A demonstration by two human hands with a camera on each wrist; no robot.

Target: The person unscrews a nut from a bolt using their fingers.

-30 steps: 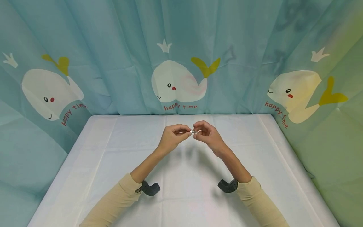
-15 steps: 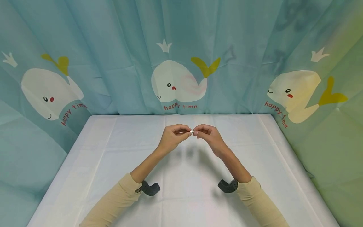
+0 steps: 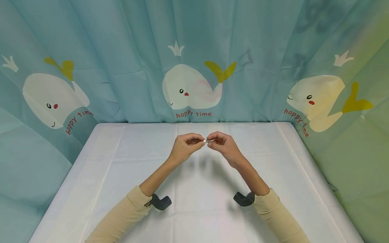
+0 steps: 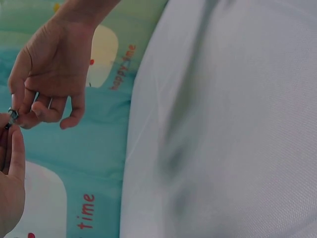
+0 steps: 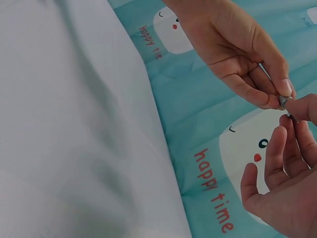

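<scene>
A small silver bolt with a nut on it (image 3: pixel 208 141) is held level between both hands, above the far part of the table. My left hand (image 3: pixel 186 145) pinches its left end between thumb and fingertips. The right hand (image 3: pixel 224 145) has thumb and index fingertip around the nut and shank from the other side, its fingers bent. In the left wrist view, the bolt (image 4: pixel 13 116) shows as shiny metal between the fingertips. The right wrist view shows the bolt (image 5: pixel 286 101) partly covered by the fingers.
A white cloth covers the table (image 3: pixel 136 175). Behind it hangs a blue-green curtain (image 3: pixel 127 84) printed with whales. Dark wrist camera mounts (image 3: pixel 162 202) stick inward from both beige sleeves (image 3: pixel 127 212).
The right thumb and index finger were parted, came together on the bolt half a second ago, and have loosened slightly, baring more of it. The left hand stays put.
</scene>
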